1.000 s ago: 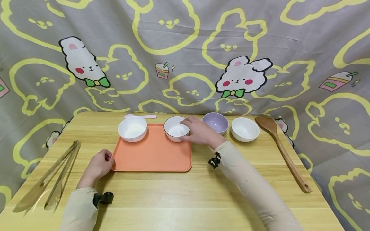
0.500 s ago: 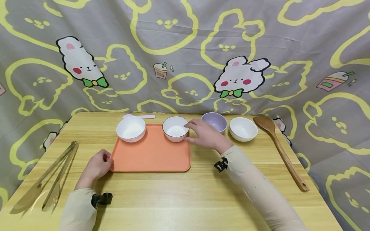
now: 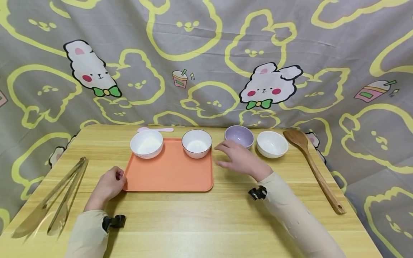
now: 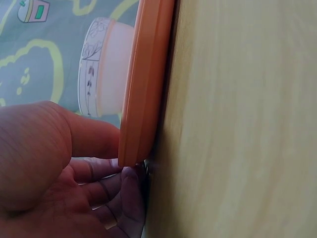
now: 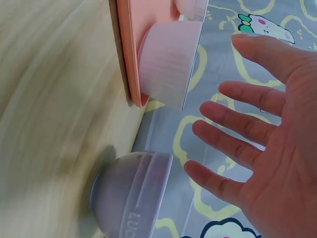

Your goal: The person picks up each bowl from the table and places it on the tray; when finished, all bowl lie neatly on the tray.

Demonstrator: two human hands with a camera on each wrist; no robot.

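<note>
My left hand (image 3: pixel 108 184) pinches the left edge of an orange tray (image 3: pixel 167 175); in the left wrist view its thumb (image 4: pixel 94 139) lies against the rim, the other fingers curled by the tray's corner. On the tray's back left stands a white bowl with a patterned outside (image 3: pixel 146 143). A dark-rimmed white bowl (image 3: pixel 196 143) stands at its back right. My right hand (image 3: pixel 240 157) hovers just right of that bowl, apart from it and holding nothing; the right wrist view shows its fingers spread. Behind this hand sits a purple bowl (image 3: pixel 238 135), partly covered by it.
Right of the purple bowl is another white bowl (image 3: pixel 272 145), then a long wooden spatula (image 3: pixel 311 161). Metal tongs (image 3: pixel 64 197) lie at the left. A pink spoon (image 3: pixel 161 130) lies behind the tray. A patterned curtain (image 3: pixel 206 64) hangs along the table's back edge.
My right hand has let go of the dark-rimmed bowl and moved right, away from it. That bowl stays on the tray. The left hand keeps its place at the tray's edge.
</note>
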